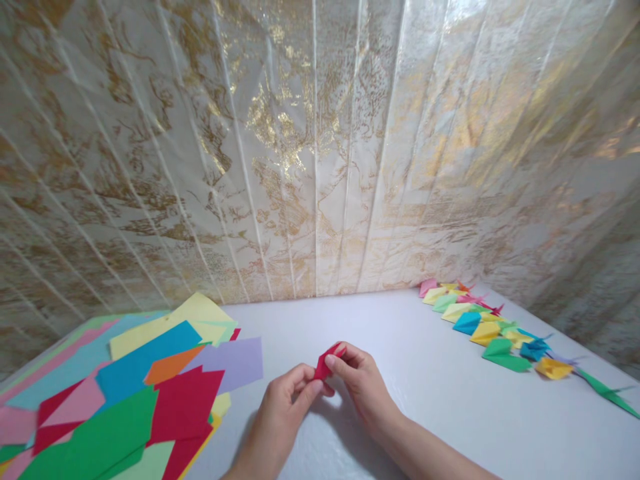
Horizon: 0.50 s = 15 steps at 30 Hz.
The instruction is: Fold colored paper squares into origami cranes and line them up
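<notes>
A small piece of folded red paper (323,363) is held between my two hands, a little above the white table near the middle of the view. My left hand (293,397) pinches its lower left end between thumb and fingers. On the upper right side, my right hand (357,377) grips it with the thumb on the near face and the fingers curled behind. Parts of the folds are hidden behind my fingertips.
Loose coloured paper sheets (187,407) overlap in a pile on the left. Several folded paper figures (505,355) stand in rows at the right side of the white table (425,413). A gold-patterned curtain (315,200) hangs along the back edge.
</notes>
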Each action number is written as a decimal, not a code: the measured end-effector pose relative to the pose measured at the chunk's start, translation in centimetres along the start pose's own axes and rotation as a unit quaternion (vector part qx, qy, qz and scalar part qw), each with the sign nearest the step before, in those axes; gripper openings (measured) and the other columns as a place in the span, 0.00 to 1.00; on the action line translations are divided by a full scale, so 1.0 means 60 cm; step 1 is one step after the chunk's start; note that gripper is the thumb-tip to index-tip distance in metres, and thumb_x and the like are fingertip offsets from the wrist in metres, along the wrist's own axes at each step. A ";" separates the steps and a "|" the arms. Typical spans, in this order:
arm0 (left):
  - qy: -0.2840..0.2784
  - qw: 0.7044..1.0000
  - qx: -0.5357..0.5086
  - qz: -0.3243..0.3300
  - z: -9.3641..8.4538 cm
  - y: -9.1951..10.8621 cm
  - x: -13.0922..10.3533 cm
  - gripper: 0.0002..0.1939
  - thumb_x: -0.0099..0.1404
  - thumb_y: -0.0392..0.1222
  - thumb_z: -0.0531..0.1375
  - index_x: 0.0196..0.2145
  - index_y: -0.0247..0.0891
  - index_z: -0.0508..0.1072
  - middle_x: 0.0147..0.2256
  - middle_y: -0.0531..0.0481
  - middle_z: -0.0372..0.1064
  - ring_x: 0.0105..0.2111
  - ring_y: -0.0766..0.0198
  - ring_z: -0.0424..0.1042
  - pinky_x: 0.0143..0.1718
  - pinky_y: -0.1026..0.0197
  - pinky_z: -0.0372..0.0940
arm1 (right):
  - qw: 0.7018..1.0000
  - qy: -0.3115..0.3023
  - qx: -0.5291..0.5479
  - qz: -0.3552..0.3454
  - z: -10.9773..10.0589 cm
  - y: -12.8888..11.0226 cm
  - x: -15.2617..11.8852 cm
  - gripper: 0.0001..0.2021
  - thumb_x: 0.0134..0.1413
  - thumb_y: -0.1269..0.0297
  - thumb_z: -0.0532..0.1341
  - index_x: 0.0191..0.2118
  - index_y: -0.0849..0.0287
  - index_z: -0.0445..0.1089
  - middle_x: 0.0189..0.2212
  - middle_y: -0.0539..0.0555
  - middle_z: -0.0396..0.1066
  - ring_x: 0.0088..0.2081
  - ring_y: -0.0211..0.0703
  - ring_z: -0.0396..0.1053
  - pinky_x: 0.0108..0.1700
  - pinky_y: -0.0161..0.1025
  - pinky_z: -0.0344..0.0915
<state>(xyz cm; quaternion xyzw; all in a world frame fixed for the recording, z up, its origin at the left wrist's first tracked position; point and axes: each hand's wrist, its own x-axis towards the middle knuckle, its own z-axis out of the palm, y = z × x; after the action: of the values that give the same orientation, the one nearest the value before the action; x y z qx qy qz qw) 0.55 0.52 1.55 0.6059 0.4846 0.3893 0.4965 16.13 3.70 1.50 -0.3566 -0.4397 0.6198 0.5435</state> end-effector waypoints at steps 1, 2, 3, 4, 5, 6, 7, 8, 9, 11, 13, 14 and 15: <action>-0.001 1.000 -0.008 -0.002 -0.001 -0.003 0.000 0.13 0.66 0.50 0.57 0.37 0.39 0.76 0.35 0.49 0.78 0.40 0.56 0.74 0.44 0.59 0.63 | 1.000 -0.001 -0.006 -0.001 -0.003 -0.001 0.003 0.16 0.46 0.53 0.72 0.24 0.60 0.72 0.23 0.51 0.70 0.28 0.39 0.62 0.36 0.39 0.58; 0.005 1.000 -0.009 -0.004 -0.002 -0.004 0.001 0.12 0.65 0.48 0.59 0.41 0.40 0.76 0.38 0.49 0.78 0.41 0.55 0.74 0.44 0.59 0.63 | 1.000 -0.010 -0.020 -0.003 -0.007 -0.002 0.006 0.16 0.45 0.53 0.72 0.24 0.60 0.72 0.23 0.51 0.70 0.28 0.40 0.62 0.37 0.39 0.58; 0.020 1.000 0.000 0.000 -0.004 -0.005 0.001 0.13 0.63 0.47 0.61 0.44 0.41 0.75 0.40 0.48 0.77 0.43 0.55 0.74 0.44 0.59 0.64 | 0.999 -0.026 -0.040 -0.005 -0.010 -0.003 0.008 0.16 0.45 0.52 0.72 0.24 0.60 0.72 0.22 0.50 0.70 0.28 0.40 0.62 0.36 0.39 0.58; 0.041 0.999 0.013 0.012 -0.007 -0.003 0.003 0.16 0.61 0.46 0.62 0.47 0.42 0.74 0.43 0.47 0.76 0.43 0.54 0.73 0.43 0.59 0.64 | 0.997 -0.045 -0.067 -0.005 -0.012 -0.005 0.009 0.16 0.44 0.52 0.72 0.23 0.60 0.72 0.22 0.50 0.69 0.27 0.39 0.62 0.35 0.39 0.57; 0.063 0.997 0.031 0.031 -0.011 0.000 0.004 0.17 0.60 0.46 0.64 0.47 0.43 0.74 0.43 0.47 0.76 0.43 0.54 0.73 0.42 0.59 0.64 | 0.993 -0.064 -0.097 -0.004 -0.014 -0.006 0.010 0.17 0.43 0.52 0.72 0.23 0.60 0.72 0.22 0.50 0.68 0.27 0.39 0.61 0.34 0.39 0.56; 0.078 0.994 0.050 0.055 -0.014 0.004 0.006 0.16 0.59 0.46 0.64 0.45 0.43 0.75 0.43 0.47 0.75 0.42 0.55 0.72 0.40 0.59 0.64 | 0.988 -0.079 -0.130 -0.006 -0.015 -0.007 0.008 0.17 0.44 0.52 0.72 0.22 0.60 0.71 0.22 0.49 0.67 0.26 0.39 0.61 0.33 0.38 0.56; 0.084 0.991 0.065 0.075 -0.018 0.008 0.008 0.12 0.60 0.47 0.64 0.41 0.42 0.77 0.40 0.48 0.75 0.40 0.55 0.72 0.40 0.59 0.63 | 0.982 -0.089 -0.164 -0.011 -0.014 -0.007 0.006 0.17 0.45 0.52 0.71 0.22 0.60 0.71 0.22 0.49 0.66 0.27 0.39 0.60 0.32 0.38 0.55; 0.082 0.990 0.077 0.087 -0.022 0.013 0.010 0.09 0.61 0.48 0.63 0.36 0.42 0.77 0.37 0.49 0.74 0.38 0.56 0.71 0.39 0.59 0.63 | 0.976 -0.097 -0.195 -0.019 -0.013 -0.008 0.003 0.16 0.46 0.53 0.70 0.22 0.60 0.72 0.23 0.49 0.66 0.27 0.39 0.61 0.33 0.38 0.55; 0.077 0.989 0.084 0.091 -0.025 0.017 0.012 0.09 0.62 0.48 0.62 0.33 0.41 0.76 0.34 0.50 0.73 0.35 0.57 0.70 0.38 0.60 0.62 | 0.970 -0.102 -0.221 -0.027 -0.012 -0.008 0.000 0.15 0.48 0.54 0.69 0.22 0.60 0.72 0.24 0.50 0.66 0.28 0.40 0.61 0.33 0.38 0.55; 0.069 0.990 0.091 0.078 -0.029 0.022 0.014 0.10 0.62 0.48 0.60 0.29 0.41 0.76 0.29 0.52 0.72 0.32 0.59 0.68 0.37 0.60 0.61 | 0.961 -0.109 -0.252 -0.037 -0.009 -0.007 -0.005 0.14 0.50 0.55 0.68 0.23 0.60 0.73 0.25 0.50 0.67 0.30 0.41 0.63 0.35 0.38 0.56; 0.067 0.992 0.089 0.068 -0.030 0.024 0.015 0.11 0.63 0.49 0.59 0.29 0.40 0.76 0.29 0.52 0.71 0.30 0.60 0.67 0.36 0.60 0.60 | 0.958 -0.107 -0.262 -0.037 -0.009 -0.007 -0.006 0.13 0.50 0.56 0.67 0.24 0.60 0.73 0.25 0.50 0.68 0.30 0.41 0.63 0.35 0.38 0.57; 0.063 0.992 0.089 0.067 -0.029 0.024 0.014 0.11 0.63 0.49 0.59 0.29 0.40 0.75 0.29 0.52 0.71 0.30 0.60 0.67 0.36 0.60 0.59 | 0.958 -0.105 -0.264 -0.036 -0.009 -0.007 -0.006 0.13 0.50 0.56 0.67 0.24 0.60 0.73 0.25 0.50 0.68 0.30 0.41 0.63 0.35 0.38 0.57; 0.060 0.992 0.091 0.068 -0.029 0.024 0.013 0.11 0.62 0.49 0.59 0.29 0.40 0.75 0.29 0.52 0.71 0.30 0.60 0.67 0.36 0.60 0.59 | 0.958 -0.104 -0.265 -0.037 -0.010 -0.007 -0.005 0.13 0.50 0.56 0.67 0.24 0.60 0.73 0.25 0.50 0.68 0.30 0.41 0.63 0.35 0.38 0.57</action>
<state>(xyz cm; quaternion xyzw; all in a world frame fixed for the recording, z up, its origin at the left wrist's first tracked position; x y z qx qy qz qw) -0.62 1.64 3.33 0.6557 0.5047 0.4118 0.3817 16.90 3.50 1.66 -0.4052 -0.6552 0.4939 0.4033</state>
